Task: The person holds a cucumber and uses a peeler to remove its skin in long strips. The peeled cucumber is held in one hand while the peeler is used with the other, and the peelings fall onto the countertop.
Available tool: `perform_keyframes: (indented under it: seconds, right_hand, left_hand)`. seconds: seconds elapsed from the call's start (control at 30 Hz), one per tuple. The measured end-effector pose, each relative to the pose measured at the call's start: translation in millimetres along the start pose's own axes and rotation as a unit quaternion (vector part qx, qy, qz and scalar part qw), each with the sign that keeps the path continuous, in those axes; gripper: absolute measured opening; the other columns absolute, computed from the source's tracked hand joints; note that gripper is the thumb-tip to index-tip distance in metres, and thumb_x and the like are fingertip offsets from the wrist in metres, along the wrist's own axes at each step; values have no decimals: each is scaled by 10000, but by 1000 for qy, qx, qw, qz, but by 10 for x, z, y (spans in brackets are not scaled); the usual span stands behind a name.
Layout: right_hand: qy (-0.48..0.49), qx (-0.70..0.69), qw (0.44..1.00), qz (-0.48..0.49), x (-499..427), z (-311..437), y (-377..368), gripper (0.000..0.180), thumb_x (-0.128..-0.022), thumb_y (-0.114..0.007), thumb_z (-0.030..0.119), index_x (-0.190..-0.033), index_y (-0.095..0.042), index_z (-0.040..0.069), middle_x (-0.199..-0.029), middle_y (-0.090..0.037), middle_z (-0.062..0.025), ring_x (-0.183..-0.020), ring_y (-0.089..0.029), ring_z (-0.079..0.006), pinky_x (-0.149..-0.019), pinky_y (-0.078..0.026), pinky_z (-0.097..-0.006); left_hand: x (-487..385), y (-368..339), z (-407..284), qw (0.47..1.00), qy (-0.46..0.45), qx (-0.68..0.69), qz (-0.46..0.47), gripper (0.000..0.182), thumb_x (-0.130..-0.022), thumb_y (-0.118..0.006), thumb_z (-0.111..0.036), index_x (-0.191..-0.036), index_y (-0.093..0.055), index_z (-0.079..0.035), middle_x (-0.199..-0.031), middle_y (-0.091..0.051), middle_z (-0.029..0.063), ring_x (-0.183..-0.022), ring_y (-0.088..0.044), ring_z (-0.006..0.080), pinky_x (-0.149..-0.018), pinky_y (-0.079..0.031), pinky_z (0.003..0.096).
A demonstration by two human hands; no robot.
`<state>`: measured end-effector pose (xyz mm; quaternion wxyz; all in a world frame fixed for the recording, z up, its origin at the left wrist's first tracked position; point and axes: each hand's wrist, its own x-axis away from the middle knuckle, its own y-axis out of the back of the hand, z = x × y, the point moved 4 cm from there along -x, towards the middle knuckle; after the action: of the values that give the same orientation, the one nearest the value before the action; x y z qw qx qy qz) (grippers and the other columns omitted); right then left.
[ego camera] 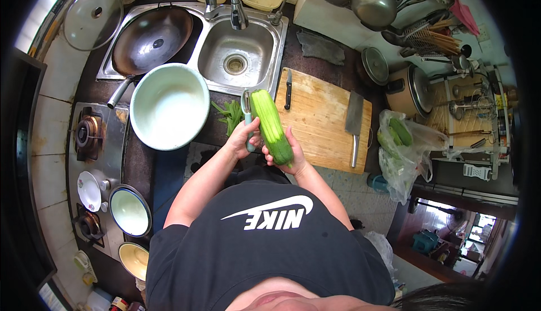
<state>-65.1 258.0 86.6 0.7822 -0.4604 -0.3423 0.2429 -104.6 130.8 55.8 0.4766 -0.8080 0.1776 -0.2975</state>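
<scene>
My left hand [241,141] grips the light-blue handle of a vegetable peeler [248,125], its metal head pointing up beside the squash. In my right hand [298,154] lies a long green zucchini-like squash [270,125], held near its stem end. Most of its visible side is peeled to pale green; dark green skin covers the end near my palm. Green peelings [231,115] lie on the counter just left of the peeler. Right of the squash is a wooden cutting board [315,120], bearing a small black-handled knife [288,91] and a cleaver [354,116].
A large enamel basin [169,108] stands left of my hands. Ahead are a steel sink [236,48] and a wok [148,42]. At left is a gas stove [112,129] with bowls nearby. A plastic bag [399,154] of green vegetables sits right of the board.
</scene>
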Motion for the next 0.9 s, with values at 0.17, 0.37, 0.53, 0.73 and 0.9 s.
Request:
perform_keyframes:
  seconds: [0.17, 0.37, 0.53, 0.73, 0.9]
  right_hand:
    - [68, 244, 957, -142, 15, 144, -77, 616, -918, -424, 565, -1225, -459, 32, -973, -600, -118, -744, -633, -189, -634, -540, -316]
    - [81, 276, 942, -171, -37, 211, -19, 579, -932, -395, 556, -1188, -463, 42, -848, -606, -120, -655, -622, -180, -551, -516, -276]
    - [66, 149, 964, -211, -48, 153, 146, 675, -911, -322, 629, -1141, -519, 26, -824, -621, -117, -612, -625, -178, -510, -521, -277]
    - [50, 108, 968, -222, -85, 123, 326, 741, -906, -235, 665, -1128, -535, 25, -859, -634, -140, -616, -628, -205, -497, -522, -301]
    - [41, 75, 969, -231, -121, 74, 401, 726, -918, -230, 647, -1144, -524, 22, -884, -640, -139, -620, -630, -230, -497, -525, -319]
  left_hand:
    - [-11, 53, -73, 1000, -8, -23, -11, 335, -841, -679, -375, -1010, -576, -104, -694, -551, -46, -437, -390, 25, -438, -329, 185]
    - [-66, 112, -111, 987, -23, -124, -100, 315, -876, -635, -380, -1019, -559, -110, -749, -591, -23, -444, -401, 47, -421, -342, 203]
    - [151, 103, -359, 709, -266, -601, -257, 298, -927, -535, -328, -1005, -536, -40, -819, -614, 109, -558, -575, 239, -494, -448, 326]
    - [393, -275, -152, 541, -343, -759, -118, 148, -876, -565, -226, -893, -560, -79, -777, -589, 117, -669, -602, 320, -556, -477, 403]
    - [386, -404, -135, 498, -310, -806, -79, 159, -855, -581, -227, -807, -514, -90, -697, -547, 82, -614, -587, 286, -514, -468, 394]
